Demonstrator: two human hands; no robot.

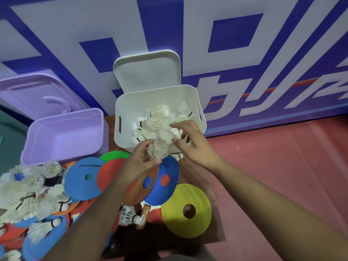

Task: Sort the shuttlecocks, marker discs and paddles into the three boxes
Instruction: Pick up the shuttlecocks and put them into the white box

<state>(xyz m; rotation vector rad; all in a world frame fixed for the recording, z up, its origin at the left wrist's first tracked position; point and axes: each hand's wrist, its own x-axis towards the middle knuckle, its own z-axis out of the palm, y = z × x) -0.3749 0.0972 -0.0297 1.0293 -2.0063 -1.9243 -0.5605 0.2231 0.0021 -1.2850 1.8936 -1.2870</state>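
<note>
- The left hand is curling its fingers and thumb round a bunch of shuttlecocks, gripping it low down near the cork ends.
- That bunch is hanging right over the near rim of the white box, sitting between the two hands with its feathers pointing toward the box.
- The right hand is hovering on the bunch's right side, fingers spread, with forefinger and thumb lying against the feathers. The feathers are blurring here, so I cannot tell whether it is pinching them or only touching.
- Inside the white box, a heap of shuttlecocks is lying just beyond the fingertips.
- The white lid is standing behind the box, leaning on the blue-and-white wall.
- The purple box is sitting just beside the white one, on its left, with the purple lid lying behind it.
- Under the left wrist, marker discs are overlapping: a blue disc, a red disc, and a green disc peeking out behind.
- The yellow disc is lying on the bench, near the right forearm.
- A paddle handle is poking out below the discs, with a single shuttlecock touching it.
- Far left, a pile of loose shuttlecocks is lying well apart from both hands.
</note>
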